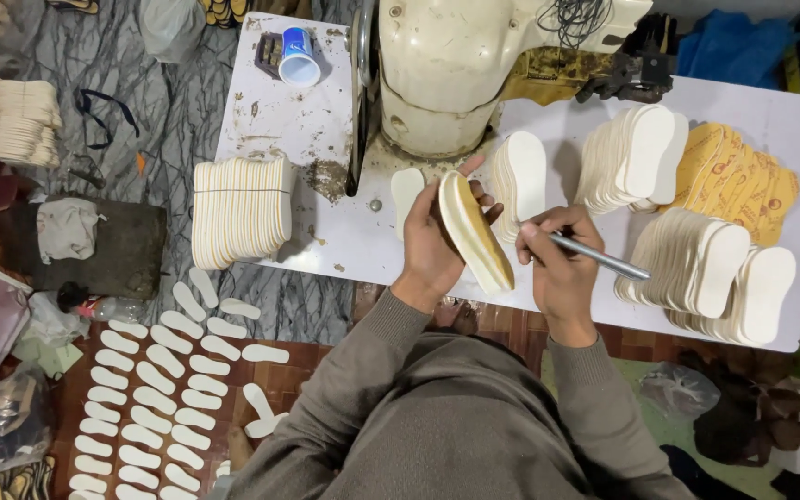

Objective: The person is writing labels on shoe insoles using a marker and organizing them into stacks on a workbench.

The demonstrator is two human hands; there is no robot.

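Your left hand point(432, 243) is closed around a small stack of cream, foot-shaped foam insoles with a yellow edge point(474, 231), holding it tilted on edge just above the white worktop point(275, 120), in front of the cream-coloured sewing machine point(442, 69). Your right hand point(562, 264) is closed around a slim grey metal pen-like tool point(599, 256), its fingers curled over the near end while the shaft points out to the right; the hand sits just beside the held stack, and you cannot tell whether the tip touches it. One single white insole point(406, 190) lies flat on the worktop behind your left hand. To the right stand fanned rows of white insoles point(710, 268) and a fanned row of yellow-orange printed insoles point(743, 181). At the left edge of the worktop a strapped bundle of cream and yellow insoles point(238, 211) stands on edge, and a blue and white paper cup point(299, 57) rests near the far corner. On the floor to your left, many white insoles point(155, 389) lie spread in rows.
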